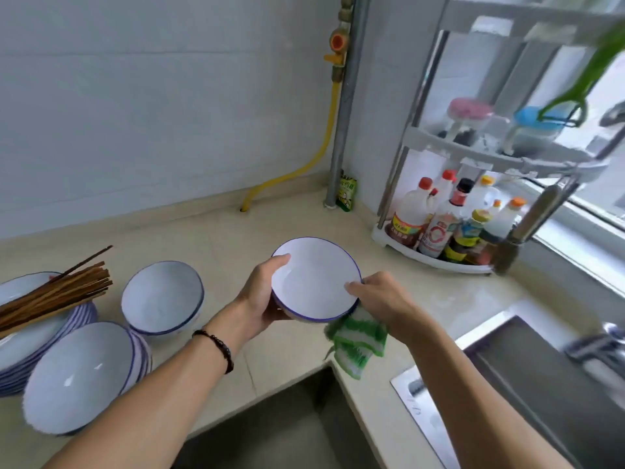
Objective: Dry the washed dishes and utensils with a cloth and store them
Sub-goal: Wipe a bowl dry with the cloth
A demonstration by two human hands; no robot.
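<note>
Two hands hold one blue-rimmed white bowl (316, 280) above the beige worktop (216, 231): my left hand (260, 296) grips its near-left rim, thumb inside, and my right hand (378, 296) pinches the right rim while a green-and-white cloth (356, 343) hangs beneath it. Left of me sit two more bowl stacks (162, 297), and brown chopsticks (57, 292) lie across stacked plates (20, 346). Right of my forearm lies the steel sink (541, 384).

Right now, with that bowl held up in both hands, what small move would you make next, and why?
Probably turn the white blue-rimmed bowl a little in the left hand, so the green-and-white cloth under the right hand wipes the next stretch of its outside; the cloth sits beneath the near rim only.
</note>
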